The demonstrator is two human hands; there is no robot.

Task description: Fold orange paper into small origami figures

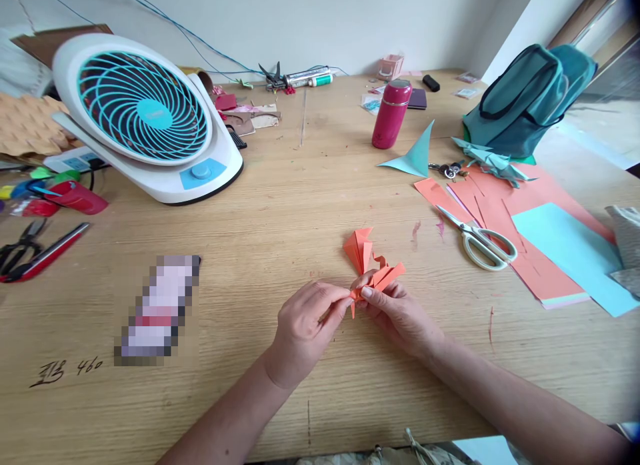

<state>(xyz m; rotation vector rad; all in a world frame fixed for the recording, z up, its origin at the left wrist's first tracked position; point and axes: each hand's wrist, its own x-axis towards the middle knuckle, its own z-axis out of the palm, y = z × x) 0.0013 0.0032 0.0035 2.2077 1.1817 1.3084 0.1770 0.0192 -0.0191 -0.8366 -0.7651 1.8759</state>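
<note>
A wooden table (250, 231) was occupied at its far left by a white-and-blue fan (155, 115) and at its far right by a teal bag (520, 98). Orange sheets (550, 191) were spread in front of the bag, partly covered by a light-blue sheet (565, 248). A magenta flask (391, 118) was stood upright left of the bag, and scissors (466, 229) were laid at the sheets' left edge. The left hand (305, 318) and right hand (405, 318) were held close together above the table's near middle. A folded orange paper (387, 276) was gripped there: pinched at its left end by the left thumb and fingers, clasped farther right by the right ones. Whether a fan-shaped orange piece (358, 248) just beyond was joined to it could not be told.
</note>
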